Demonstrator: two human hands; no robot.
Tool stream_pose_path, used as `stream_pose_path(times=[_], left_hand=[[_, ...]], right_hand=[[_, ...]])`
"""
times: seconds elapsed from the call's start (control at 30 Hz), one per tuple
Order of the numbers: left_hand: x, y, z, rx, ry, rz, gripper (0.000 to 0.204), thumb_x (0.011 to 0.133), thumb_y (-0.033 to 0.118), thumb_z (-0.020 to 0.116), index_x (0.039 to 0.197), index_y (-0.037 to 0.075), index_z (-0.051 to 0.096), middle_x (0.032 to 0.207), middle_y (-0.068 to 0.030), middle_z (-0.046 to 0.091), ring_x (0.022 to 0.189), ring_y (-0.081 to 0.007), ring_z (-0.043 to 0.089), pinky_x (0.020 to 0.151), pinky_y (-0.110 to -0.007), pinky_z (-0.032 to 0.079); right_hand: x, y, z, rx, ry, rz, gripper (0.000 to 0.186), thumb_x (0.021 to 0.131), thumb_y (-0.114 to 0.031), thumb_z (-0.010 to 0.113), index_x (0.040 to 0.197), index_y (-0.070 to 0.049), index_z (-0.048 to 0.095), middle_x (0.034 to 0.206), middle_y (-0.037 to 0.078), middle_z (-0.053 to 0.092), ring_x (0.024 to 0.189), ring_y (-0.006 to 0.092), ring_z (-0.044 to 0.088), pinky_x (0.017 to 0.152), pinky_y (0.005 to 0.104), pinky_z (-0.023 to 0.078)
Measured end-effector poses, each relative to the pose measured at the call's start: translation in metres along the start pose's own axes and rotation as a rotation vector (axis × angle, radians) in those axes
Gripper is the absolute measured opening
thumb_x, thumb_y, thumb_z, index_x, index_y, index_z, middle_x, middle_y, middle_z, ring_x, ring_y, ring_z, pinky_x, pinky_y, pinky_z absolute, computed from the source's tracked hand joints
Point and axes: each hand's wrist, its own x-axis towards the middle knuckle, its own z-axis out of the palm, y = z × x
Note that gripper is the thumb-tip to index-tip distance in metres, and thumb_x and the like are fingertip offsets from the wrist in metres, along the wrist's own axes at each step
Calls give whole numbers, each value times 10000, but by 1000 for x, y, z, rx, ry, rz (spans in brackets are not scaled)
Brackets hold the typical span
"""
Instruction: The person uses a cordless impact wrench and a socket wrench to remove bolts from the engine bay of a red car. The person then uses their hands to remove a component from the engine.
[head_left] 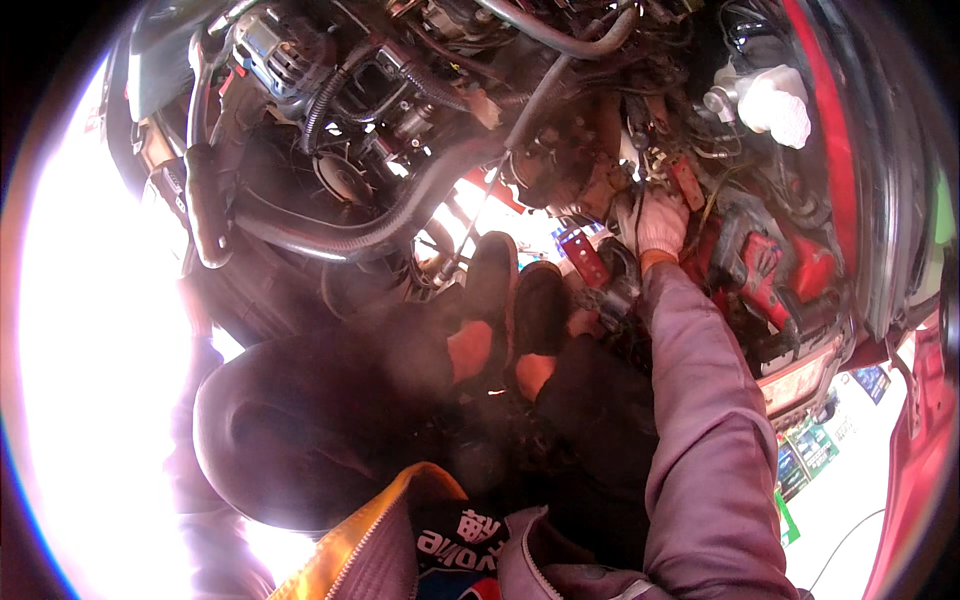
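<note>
My right hand, in a pale knit glove with an orange band at the wrist, reaches deep among the engine parts at the right of centre. Its fingers look curled in beside a thin dark cable, but their tips are hidden, and what they hold I cannot make out. A brown, dirty metal housing sits just left of the hand. Below it is a small red block; another red piece lies at the fingers' right. My left hand is not in view; only a washed-out left sleeve shows in the glare.
I sit in a vehicle's engine bay, both shoes low between the parts. A thick black hose crosses at left, below an alternator. A white-wrapped part sits far right, near the red body edge. A headlamp lies below.
</note>
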Motion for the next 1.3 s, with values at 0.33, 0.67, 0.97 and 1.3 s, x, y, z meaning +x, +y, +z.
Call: stream_pose_path(times=[0.33, 0.67, 0.97, 1.3], left_hand=[[-6, -6, -5, 32, 2, 0, 692, 915, 48, 624, 1554, -70, 387, 1439, -269, 556, 1334, -369, 553, 1162, -449, 441], [-9, -8, -9, 16, -16, -17, 665, 902, 45, 640, 1523, -56, 422, 1414, -259, 580, 1306, -371, 579, 1130, -441, 465], [-10, -22, -16, 5, -37, -42, 633, 885, 44, 664, 1481, -38, 468, 1387, -250, 607, 1275, -379, 605, 1092, -435, 490], [19, 15, -65, -175, -36, -92, 597, 865, 43, 691, 1434, -17, 519, 1357, -240, 636, 1241, -388, 633, 1050, -429, 518]], right_hand=[[8, -8, 2, -11, -153, 60, 568, 851, -560, 687, 1154, -86, 766, 1173, 171, 741, 1197, 387, 646, 1003, 519, 484], [0, -11, 1, 14, 43, 14, 522, 850, -529, 697, 1123, -89, 766, 1206, 204, 714, 1193, 378, 633, 984, 524, 496], [-6, -17, -1, -9, 138, 28, 502, 881, -538, 647, 1075, -100, 798, 1170, 181, 749, 1134, 401, 674, 992, 513, 509], [50, 11, -100, 149, -415, -33, 299, 982, -225, 576, 1119, -20, 745, 1145, 218, 731, 1090, 377, 707, 924, 476, 563]])
